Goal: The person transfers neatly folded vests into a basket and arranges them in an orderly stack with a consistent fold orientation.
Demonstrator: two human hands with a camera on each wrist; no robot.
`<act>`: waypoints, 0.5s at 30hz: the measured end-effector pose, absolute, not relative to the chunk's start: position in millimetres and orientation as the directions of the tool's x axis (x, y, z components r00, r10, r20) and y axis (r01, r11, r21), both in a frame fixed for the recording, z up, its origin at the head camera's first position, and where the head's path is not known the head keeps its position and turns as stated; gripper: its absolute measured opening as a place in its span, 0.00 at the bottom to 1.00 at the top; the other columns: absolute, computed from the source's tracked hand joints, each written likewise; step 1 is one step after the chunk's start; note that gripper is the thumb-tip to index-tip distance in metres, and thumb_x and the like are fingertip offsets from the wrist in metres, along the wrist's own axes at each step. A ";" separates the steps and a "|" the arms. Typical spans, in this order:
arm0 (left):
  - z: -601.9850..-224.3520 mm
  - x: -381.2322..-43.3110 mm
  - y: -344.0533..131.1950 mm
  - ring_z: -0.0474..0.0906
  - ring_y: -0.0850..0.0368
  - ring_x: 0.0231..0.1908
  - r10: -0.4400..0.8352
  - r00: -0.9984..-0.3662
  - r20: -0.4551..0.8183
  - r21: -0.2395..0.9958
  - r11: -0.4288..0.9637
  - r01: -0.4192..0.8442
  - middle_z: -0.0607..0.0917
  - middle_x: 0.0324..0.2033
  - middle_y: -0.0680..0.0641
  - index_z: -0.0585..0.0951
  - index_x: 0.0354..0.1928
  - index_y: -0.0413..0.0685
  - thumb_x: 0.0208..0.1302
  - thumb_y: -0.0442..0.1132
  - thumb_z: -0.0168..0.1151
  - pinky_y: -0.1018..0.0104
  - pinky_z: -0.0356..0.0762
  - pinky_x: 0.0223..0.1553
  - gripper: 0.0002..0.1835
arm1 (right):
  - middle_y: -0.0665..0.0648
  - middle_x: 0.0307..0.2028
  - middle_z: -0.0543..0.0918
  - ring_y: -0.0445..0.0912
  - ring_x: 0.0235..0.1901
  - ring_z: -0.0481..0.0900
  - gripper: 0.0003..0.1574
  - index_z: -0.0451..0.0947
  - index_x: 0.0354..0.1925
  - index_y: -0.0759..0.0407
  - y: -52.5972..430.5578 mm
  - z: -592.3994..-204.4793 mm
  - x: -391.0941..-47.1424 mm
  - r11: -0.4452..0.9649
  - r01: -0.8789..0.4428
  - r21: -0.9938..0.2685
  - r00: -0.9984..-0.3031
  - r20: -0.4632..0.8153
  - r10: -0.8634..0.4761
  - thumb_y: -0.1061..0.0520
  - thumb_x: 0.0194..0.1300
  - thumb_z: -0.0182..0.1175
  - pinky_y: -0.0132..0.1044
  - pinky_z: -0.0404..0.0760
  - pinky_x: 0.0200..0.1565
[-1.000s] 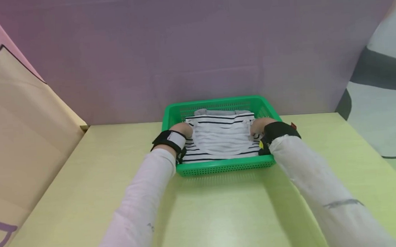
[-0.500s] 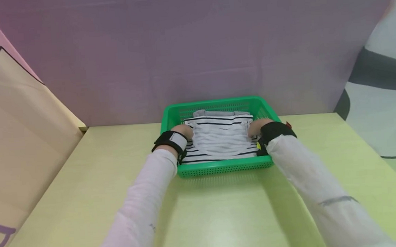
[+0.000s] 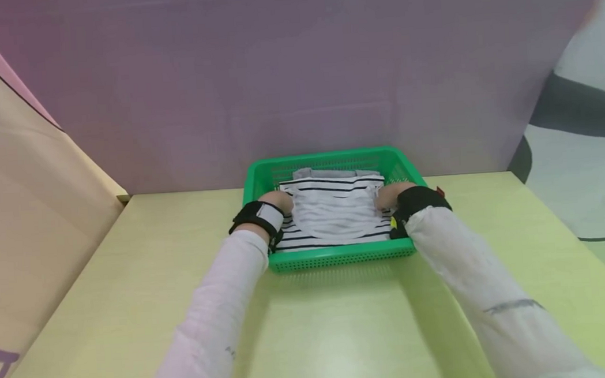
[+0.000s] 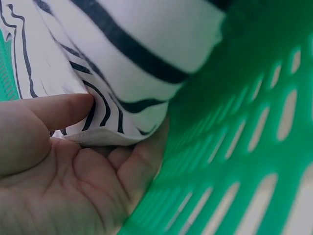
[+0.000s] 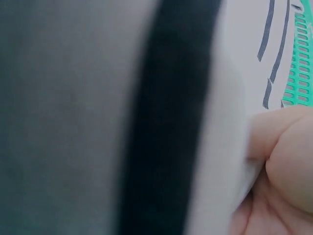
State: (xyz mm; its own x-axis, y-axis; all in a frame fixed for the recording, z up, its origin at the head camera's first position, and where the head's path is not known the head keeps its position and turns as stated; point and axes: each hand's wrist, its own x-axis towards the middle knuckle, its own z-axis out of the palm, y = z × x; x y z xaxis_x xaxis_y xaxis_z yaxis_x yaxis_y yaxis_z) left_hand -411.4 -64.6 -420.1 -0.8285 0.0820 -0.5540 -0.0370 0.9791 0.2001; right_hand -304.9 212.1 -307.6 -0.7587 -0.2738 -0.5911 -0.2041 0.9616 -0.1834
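Observation:
A white garment with dark stripes (image 3: 340,210) lies folded in a green plastic basket (image 3: 343,256). My left hand (image 3: 278,201) reaches into the basket and grips the garment's left side. In the left wrist view, the thumb of that left hand (image 4: 83,171) lies on top of the striped cloth (image 4: 137,44) and the other fingers run beneath it, close to the slotted basket wall (image 4: 234,142). On the opposite side, my right hand (image 3: 392,195) holds the garment's right side. Blurred striped fabric (image 5: 166,117) fills most of the right wrist view and hides the fingertips of the right hand (image 5: 283,166).
Folded grey cloth (image 3: 333,173) shows behind the striped garment, inside the basket. The basket stands at the far edge of a pale yellow table (image 3: 332,332), against a purple-grey backdrop (image 3: 305,67). Printed cloths hang at the left (image 3: 33,199) and right (image 3: 588,183).
The head view has shifted slightly. Both hands keep their grip on the garment in the basket, with no other visible difference.

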 end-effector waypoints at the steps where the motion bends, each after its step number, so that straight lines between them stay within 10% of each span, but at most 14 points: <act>1: -422.3 -412.6 -64.5 0.71 0.48 0.46 0.082 -0.832 -0.549 0.202 0.979 -0.037 0.68 0.64 0.42 0.71 0.62 0.38 0.73 0.45 0.35 0.60 0.71 0.43 0.25 | 0.56 0.28 0.65 0.42 0.20 0.57 0.13 0.65 0.31 0.63 212.5 -308.1 -305.3 0.962 -0.203 -0.183 -0.759 -0.591 -0.273 0.59 0.69 0.38 0.34 0.62 0.30; 9: -429.7 -415.6 -60.8 0.70 0.50 0.47 0.084 -0.865 -0.495 0.187 0.982 -0.012 0.69 0.64 0.43 0.69 0.63 0.40 0.71 0.45 0.34 0.60 0.69 0.45 0.26 | 0.53 0.20 0.63 0.41 0.20 0.58 0.15 0.68 0.30 0.62 214.6 -304.5 -303.7 0.967 -0.110 -0.228 -0.758 -0.610 -0.230 0.56 0.71 0.42 0.33 0.62 0.27; 12: -425.6 -413.5 -59.8 0.71 0.49 0.49 0.088 -0.856 -0.509 0.206 0.978 -0.023 0.69 0.63 0.43 0.70 0.63 0.41 0.72 0.47 0.36 0.58 0.70 0.49 0.26 | 0.68 0.42 0.74 0.51 0.37 0.73 0.20 0.72 0.46 0.70 217.0 -303.9 -302.9 0.953 -0.042 -0.299 -0.748 -0.623 -0.228 0.55 0.71 0.44 0.38 0.75 0.41; 15: -429.0 -416.7 -59.7 0.71 0.48 0.50 0.093 -0.854 -0.511 0.205 0.979 -0.017 0.69 0.64 0.42 0.70 0.64 0.41 0.72 0.47 0.37 0.57 0.70 0.49 0.26 | 0.75 0.67 0.55 0.62 0.64 0.62 0.28 0.63 0.63 0.72 219.3 -304.2 -302.8 0.923 0.033 -0.383 -0.727 -0.643 -0.241 0.55 0.73 0.43 0.49 0.70 0.61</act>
State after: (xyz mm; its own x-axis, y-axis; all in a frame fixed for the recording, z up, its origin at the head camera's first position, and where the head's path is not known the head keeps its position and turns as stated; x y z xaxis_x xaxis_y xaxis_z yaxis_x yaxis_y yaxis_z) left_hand -416.7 -59.7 -429.0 -0.8544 0.0926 -0.5113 -0.0169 0.9785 0.2054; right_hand -302.8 219.3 -304.2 -0.7266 -0.2414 -0.6433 0.0327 0.9231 -0.3833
